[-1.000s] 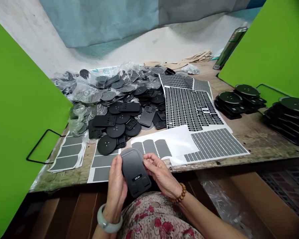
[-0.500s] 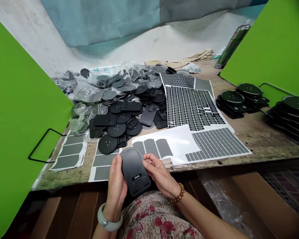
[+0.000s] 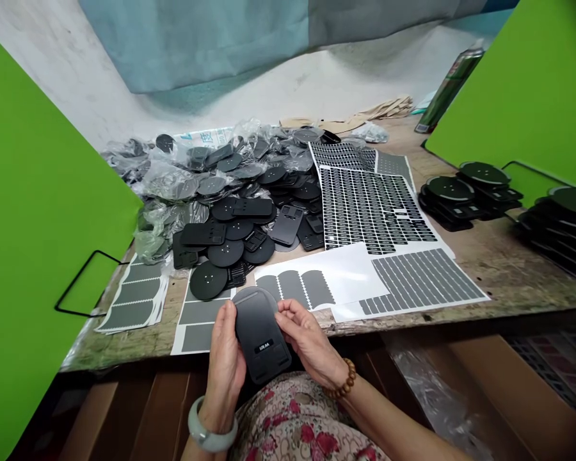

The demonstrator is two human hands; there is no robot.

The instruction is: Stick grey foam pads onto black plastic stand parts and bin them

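A dark grey plate (image 3: 256,326) with rounded corners and a small black "IRM" label is held over my lap, just in front of the table edge. The fingers of my left hand (image 3: 224,355) grip its left side, and my right hand (image 3: 310,339) pinches its upper right edge. A round disc shows behind the plate's top end. Beyond it lies a heap of black discs and plates (image 3: 225,253), the rear ones in clear plastic bags. To the right of the heap rests a sheet of small black labels (image 3: 369,205).
Sheets of grey stickers (image 3: 427,282) lie along the front of the wooden table (image 3: 504,275). Stacked black parts (image 3: 564,224) stand at the right. A spray can (image 3: 448,86) leans by the right green panel (image 3: 532,83); another green panel (image 3: 38,192) stands at left.
The held plate has tilted slightly, with its labelled end a little lower in view. Both hands keep their grip on it.
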